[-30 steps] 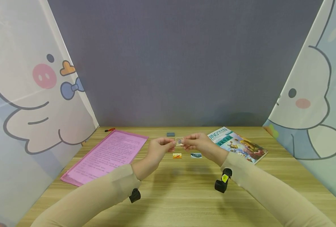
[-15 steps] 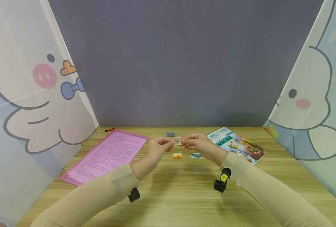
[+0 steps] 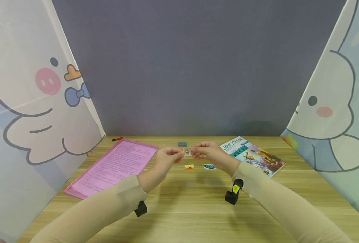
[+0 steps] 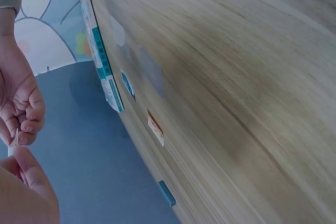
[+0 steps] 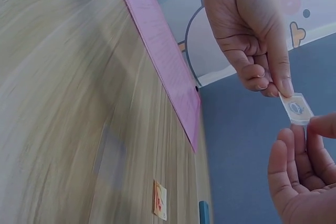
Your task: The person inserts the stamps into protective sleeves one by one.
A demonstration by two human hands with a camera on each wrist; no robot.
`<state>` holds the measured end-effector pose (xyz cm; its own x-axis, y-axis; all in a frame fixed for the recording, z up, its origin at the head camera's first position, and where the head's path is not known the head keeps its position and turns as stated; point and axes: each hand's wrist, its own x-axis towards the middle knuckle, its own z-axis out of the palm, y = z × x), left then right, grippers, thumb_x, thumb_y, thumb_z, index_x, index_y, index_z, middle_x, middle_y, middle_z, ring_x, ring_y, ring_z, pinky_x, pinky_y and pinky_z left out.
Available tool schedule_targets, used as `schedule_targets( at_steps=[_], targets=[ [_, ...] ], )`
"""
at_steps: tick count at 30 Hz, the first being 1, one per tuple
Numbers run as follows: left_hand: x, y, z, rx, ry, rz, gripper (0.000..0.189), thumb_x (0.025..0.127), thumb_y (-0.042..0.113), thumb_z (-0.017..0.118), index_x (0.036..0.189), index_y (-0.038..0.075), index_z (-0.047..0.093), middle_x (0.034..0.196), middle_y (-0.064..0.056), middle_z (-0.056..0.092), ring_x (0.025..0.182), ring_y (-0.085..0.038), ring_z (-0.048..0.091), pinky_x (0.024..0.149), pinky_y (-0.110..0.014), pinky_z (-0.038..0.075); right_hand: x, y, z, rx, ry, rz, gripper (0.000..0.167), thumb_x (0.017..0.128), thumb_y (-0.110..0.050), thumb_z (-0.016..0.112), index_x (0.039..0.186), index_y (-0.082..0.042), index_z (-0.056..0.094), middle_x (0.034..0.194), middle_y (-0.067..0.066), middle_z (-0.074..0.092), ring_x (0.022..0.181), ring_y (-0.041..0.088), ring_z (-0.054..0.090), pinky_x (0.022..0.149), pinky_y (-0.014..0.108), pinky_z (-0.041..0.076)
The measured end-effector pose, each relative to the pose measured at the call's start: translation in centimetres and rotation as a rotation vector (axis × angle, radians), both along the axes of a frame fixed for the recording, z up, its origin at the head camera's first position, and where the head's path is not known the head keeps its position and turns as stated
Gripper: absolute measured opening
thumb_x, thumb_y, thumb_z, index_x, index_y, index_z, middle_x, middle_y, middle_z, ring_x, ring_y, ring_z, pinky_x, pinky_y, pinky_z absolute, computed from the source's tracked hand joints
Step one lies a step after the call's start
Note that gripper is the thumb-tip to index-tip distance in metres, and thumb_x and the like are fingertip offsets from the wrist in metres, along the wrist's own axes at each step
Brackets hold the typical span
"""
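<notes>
Both hands are raised over the table with a small pale card between them. It has a light border and a grey-blue printed figure, clearest in the right wrist view. My left hand pinches one edge with thumb and fingers. The opposite edge is pinched by my right hand, its thumb at the card's corner. Seen nearly edge-on in the left wrist view, the card is a thin sliver. Below the hands, a yellow-orange picture card and a blue picture card lie flat on the wooden table.
Behind the hands, a small dark grey block sits near the table's back edge. A pink document pouch with printed pages lies at left, and a colourful book at right. A grey panel rises behind the table.
Both hands have shifted slightly left together, carrying the pale card with them. Its tilt has altered a little. The two picture cards, block, pouch and book stay where they were.
</notes>
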<state>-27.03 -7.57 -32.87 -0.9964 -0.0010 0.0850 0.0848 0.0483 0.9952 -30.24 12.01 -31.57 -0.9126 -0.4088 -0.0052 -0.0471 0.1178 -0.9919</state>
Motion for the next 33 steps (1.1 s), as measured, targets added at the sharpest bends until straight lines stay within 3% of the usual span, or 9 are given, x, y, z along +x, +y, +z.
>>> schedule_targets(
  at_steps=[4, 9, 15, 21, 26, 28, 33],
  targets=[
    [-0.1, -0.3, -0.2, -0.003, 0.0, -0.004, 0.019, 0.087, 0.009, 0.073, 0.098, -0.005, 0.07, 0.091, -0.013, 0.073, 0.067, -0.008, 0.066, 0.078, -0.034, 0.061, -0.3, -0.4, -0.1, 0.017, 0.006, -0.025, 0.026, 0.096, -0.013, 0.06, 0.113, 0.007, 0.06, 0.09, 0.004, 0.068, 0.084, 0.015, 0.065, 0.083, 0.031, 0.058],
    [-0.6, -0.8, -0.4, 0.005, -0.013, 0.008, 0.017, 0.087, 0.008, 0.072, 0.098, -0.005, 0.07, 0.09, -0.012, 0.073, 0.069, -0.013, 0.068, 0.077, -0.032, 0.061, -0.5, -1.3, 0.0, 0.025, -0.004, -0.06, 0.026, 0.095, -0.012, 0.06, 0.112, 0.008, 0.061, 0.086, 0.004, 0.069, 0.079, 0.013, 0.066, 0.08, 0.03, 0.059],
    [-1.2, -1.5, -0.4, -0.008, -0.038, 0.026, 0.016, 0.088, 0.007, 0.07, 0.099, -0.006, 0.07, 0.093, -0.016, 0.073, 0.073, -0.018, 0.07, 0.078, -0.032, 0.062, -1.0, -2.4, 0.1, 0.04, -0.023, -0.096, 0.024, 0.094, -0.011, 0.062, 0.109, 0.007, 0.063, 0.083, 0.004, 0.069, 0.076, 0.015, 0.066, 0.083, 0.036, 0.059],
    [-1.5, -2.3, -0.7, -0.07, -0.052, 0.057, 0.015, 0.089, 0.007, 0.07, 0.099, -0.004, 0.07, 0.097, -0.018, 0.072, 0.074, -0.016, 0.07, 0.085, -0.04, 0.06, -1.7, -3.6, -0.3, 0.072, -0.058, -0.135, 0.023, 0.091, -0.009, 0.065, 0.107, 0.007, 0.065, 0.079, 0.004, 0.071, 0.07, 0.014, 0.067, 0.077, 0.034, 0.061],
    [-1.8, -2.9, -1.4, -0.144, -0.07, 0.08, 0.013, 0.088, 0.008, 0.07, 0.097, -0.002, 0.072, 0.095, -0.013, 0.072, 0.085, -0.025, 0.071, 0.086, -0.038, 0.06, -2.2, -4.6, -1.2, 0.12, -0.057, -0.161, 0.018, 0.089, -0.007, 0.067, 0.099, 0.008, 0.068, 0.073, 0.003, 0.071, 0.063, 0.01, 0.066, 0.076, 0.035, 0.061],
    [-2.1, -3.2, -1.7, -0.184, -0.091, 0.08, 0.012, 0.088, 0.008, 0.071, 0.096, -0.001, 0.072, 0.096, -0.013, 0.073, 0.091, -0.029, 0.071, 0.086, -0.036, 0.06, -2.4, -4.9, -1.7, 0.135, -0.066, -0.162, 0.017, 0.088, -0.006, 0.067, 0.097, 0.008, 0.068, 0.072, 0.003, 0.07, 0.062, 0.01, 0.066, 0.077, 0.036, 0.062],
    [-2.4, -4.0, -2.2, -0.281, -0.162, 0.087, 0.013, 0.086, 0.009, 0.072, 0.096, 0.0, 0.072, 0.096, -0.014, 0.074, 0.087, -0.026, 0.073, 0.096, -0.044, 0.055, -2.5, -5.8, -2.8, 0.168, -0.084, -0.159, 0.017, 0.086, -0.004, 0.066, 0.097, 0.009, 0.069, 0.076, 0.009, 0.072, 0.061, 0.011, 0.066, 0.066, 0.029, 0.062]
  ],
)
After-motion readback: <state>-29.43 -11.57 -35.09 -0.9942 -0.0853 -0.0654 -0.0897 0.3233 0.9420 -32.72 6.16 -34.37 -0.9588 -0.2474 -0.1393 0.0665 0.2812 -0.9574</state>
